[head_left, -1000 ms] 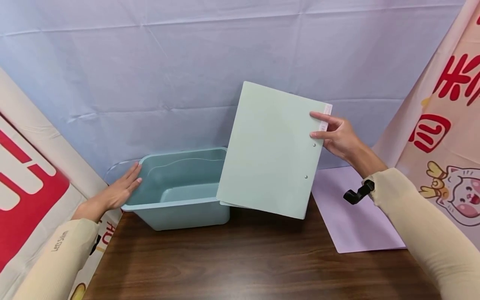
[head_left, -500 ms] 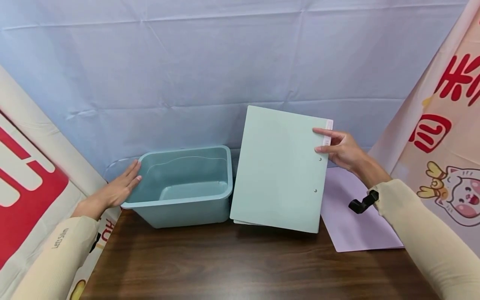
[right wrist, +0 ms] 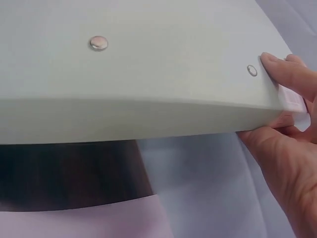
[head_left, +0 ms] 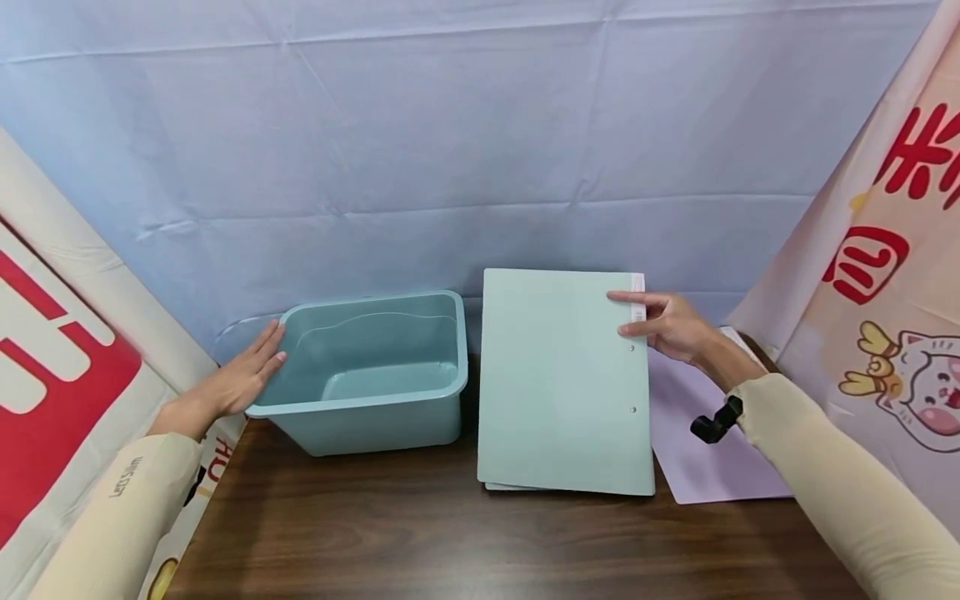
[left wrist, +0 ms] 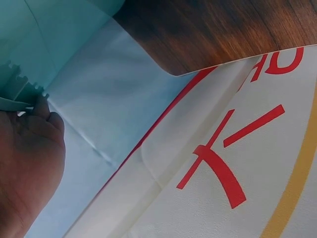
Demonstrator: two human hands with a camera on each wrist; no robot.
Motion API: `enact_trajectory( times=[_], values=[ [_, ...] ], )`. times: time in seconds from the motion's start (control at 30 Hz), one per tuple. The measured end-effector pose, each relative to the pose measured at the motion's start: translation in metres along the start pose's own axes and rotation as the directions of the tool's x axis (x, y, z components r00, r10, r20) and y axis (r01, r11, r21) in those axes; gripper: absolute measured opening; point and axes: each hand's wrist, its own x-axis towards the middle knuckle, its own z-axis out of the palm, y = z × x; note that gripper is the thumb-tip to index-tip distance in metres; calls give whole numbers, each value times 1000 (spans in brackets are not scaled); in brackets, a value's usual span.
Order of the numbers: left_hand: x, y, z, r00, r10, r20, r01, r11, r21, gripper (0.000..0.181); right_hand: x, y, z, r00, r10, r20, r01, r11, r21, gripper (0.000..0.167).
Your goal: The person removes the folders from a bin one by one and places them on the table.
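My right hand [head_left: 675,332] grips a pale green file folder [head_left: 562,383] by its spine edge, near a white label. The folder stands tilted over the table, front cover toward me; two metal rivets show along the spine. In the right wrist view the thumb and fingers [right wrist: 290,77] pinch the spine of the folder [right wrist: 158,64] from both sides. My left hand [head_left: 232,383] rests with fairly straight fingers on the left rim of a blue-green plastic bin [head_left: 382,432]. In the left wrist view, most of that hand [left wrist: 29,163] is cut off by the frame.
A purple folder [head_left: 720,458] lies on the brown wooden table [head_left: 450,542], partly behind the green folder and the right forearm. A pale blue cloth [head_left: 450,150] hangs behind the table. Printed banners [head_left: 900,292] flank both sides.
My right hand has lowered the green folder, away from over the bin's right end, down and to the right. The folder has turned more upright. The left hand stays on the rim.
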Motion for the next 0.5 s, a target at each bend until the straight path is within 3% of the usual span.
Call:
enact_trajectory(
  times=[0.27,0.5],
  values=[
    [-1,1,1,1000,-7,-1,7,1000,18,68,7,19,-1,997,62,-55,-68,992,-106,61],
    [0,0,1,1000,-9,-2,9,1000,15,68,19,30,0,989,108,-100,-130,962,-242,68]
  ],
)
